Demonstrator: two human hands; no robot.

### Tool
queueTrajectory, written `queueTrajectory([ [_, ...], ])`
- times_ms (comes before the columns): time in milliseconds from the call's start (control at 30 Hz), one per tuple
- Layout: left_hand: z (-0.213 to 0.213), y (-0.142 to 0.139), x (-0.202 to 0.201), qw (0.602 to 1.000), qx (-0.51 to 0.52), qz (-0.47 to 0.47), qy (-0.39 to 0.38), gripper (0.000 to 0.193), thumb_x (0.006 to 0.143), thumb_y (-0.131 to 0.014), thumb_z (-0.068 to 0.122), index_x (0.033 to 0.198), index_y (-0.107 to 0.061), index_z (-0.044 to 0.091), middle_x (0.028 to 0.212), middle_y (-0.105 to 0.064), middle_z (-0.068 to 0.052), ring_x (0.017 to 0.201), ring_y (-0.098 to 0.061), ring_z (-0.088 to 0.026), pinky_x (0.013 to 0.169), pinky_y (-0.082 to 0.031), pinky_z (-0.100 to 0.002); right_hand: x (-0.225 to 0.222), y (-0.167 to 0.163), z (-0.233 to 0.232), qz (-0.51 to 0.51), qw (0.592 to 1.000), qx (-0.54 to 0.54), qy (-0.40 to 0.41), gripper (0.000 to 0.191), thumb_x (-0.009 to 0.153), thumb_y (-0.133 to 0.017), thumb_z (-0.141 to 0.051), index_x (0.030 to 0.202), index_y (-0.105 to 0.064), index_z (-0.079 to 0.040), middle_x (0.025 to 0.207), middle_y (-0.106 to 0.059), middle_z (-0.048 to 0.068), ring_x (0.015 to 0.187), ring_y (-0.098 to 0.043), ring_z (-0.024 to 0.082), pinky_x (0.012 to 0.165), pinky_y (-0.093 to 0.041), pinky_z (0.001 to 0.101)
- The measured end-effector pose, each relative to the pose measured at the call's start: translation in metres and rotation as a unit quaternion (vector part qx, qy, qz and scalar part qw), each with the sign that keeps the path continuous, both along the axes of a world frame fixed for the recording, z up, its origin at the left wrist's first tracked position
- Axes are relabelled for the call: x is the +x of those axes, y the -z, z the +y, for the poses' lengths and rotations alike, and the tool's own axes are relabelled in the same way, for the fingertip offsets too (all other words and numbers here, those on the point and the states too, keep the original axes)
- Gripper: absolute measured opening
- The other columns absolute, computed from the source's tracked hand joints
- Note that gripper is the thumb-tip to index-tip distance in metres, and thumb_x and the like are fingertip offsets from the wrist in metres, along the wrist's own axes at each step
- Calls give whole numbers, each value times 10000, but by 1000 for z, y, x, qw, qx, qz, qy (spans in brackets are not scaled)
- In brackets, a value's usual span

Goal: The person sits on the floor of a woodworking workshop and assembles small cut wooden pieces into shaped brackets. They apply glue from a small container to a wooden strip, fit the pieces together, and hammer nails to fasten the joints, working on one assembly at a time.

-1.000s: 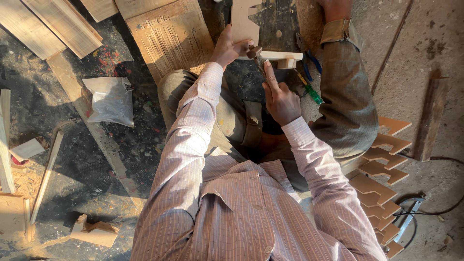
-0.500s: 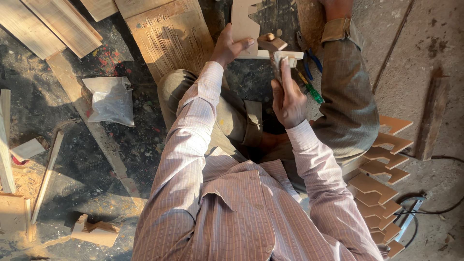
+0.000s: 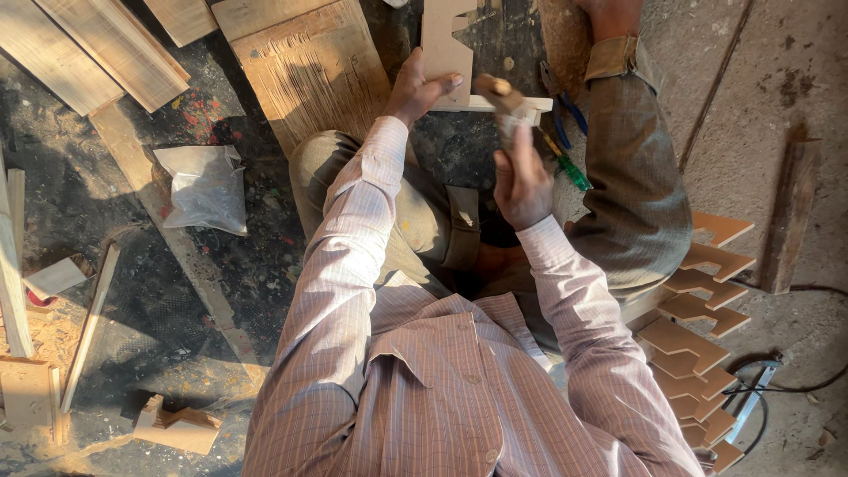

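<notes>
A: Item count, largest first?

B: One grooved board (image 3: 314, 75) on the floor (image 3: 777, 79), top centre. Two long planks (image 3: 88, 53) at top left. One stack of notched wooden cutouts (image 3: 702, 309) at right; at least six are visible, exact number not determinable. One clear plastic bag (image 3: 205, 187) at left. One stepped wooden piece (image 3: 446, 49) standing on a pale strip (image 3: 495, 104). One green-handled screwdriver (image 3: 565, 166) just beside the person's right knee.

A: State of the hands?

B: Left hand (image 3: 415, 88) is clasped on the lower edge of the stepped wooden piece, thumb across its face. Right hand (image 3: 521, 177) is clenched around a small wooden-handled tool (image 3: 496, 88); the tool's tip is near the strip, contact not determinable.

A: Change against the earlier frame?

B: The right hand has risen and turned; the tool's handle end now points up. The stepped piece remains in the left hand, position unchanged.
</notes>
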State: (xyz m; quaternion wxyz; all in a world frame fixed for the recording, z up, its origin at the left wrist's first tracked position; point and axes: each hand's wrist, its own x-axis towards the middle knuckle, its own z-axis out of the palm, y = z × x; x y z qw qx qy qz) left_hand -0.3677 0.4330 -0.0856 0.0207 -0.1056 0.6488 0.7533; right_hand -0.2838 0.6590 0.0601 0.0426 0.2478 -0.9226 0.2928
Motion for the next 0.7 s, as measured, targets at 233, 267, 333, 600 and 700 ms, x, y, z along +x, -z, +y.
queueTrajectory([
  [233,2,-3,6,999,-40,-1,6,464,866,-865,171,1192,-584,-3,1117,-748,-144,1026,-734,-212,926,-594,-370,-1,5,4,87,990,-104,-28,589,1199,-502,-216,1716,-221,-205,1180,-675,303,923,-765,396,763,-657,441],
  [267,3,-4,9,999,-36,-7,3,459,865,-862,166,1191,-586,-1,1115,-751,-140,1024,-736,-210,923,-596,-368,1,5,6,143,977,-151,-39,602,1216,-472,-214,1745,-188,-256,1242,-632,353,979,-759,438,812,-664,459],
  [333,1,-7,4,999,-32,-8,3,450,862,-857,157,1189,-591,2,1109,-756,-133,1019,-740,-207,917,-599,-364,1,9,3,-8,999,46,-4,566,1150,-540,-248,1650,-294,-153,1029,-707,245,754,-740,347,659,-631,437],
  [600,0,0,1,999,-36,-13,3,462,866,-858,182,1186,-579,-1,1094,-757,-124,1010,-740,-190,889,-607,-351,2,8,8,83,992,-91,-21,553,1229,-482,-260,1707,-232,-139,1169,-699,263,951,-773,332,770,-664,381],
  [700,1,5,2,1000,-22,1,4,430,871,-818,175,1188,-584,1,1109,-763,-125,1016,-759,-194,889,-627,-352,-2,8,2,-7,1000,23,-3,561,1189,-483,-289,1670,-255,-112,1052,-719,218,837,-752,322,715,-635,408],
])
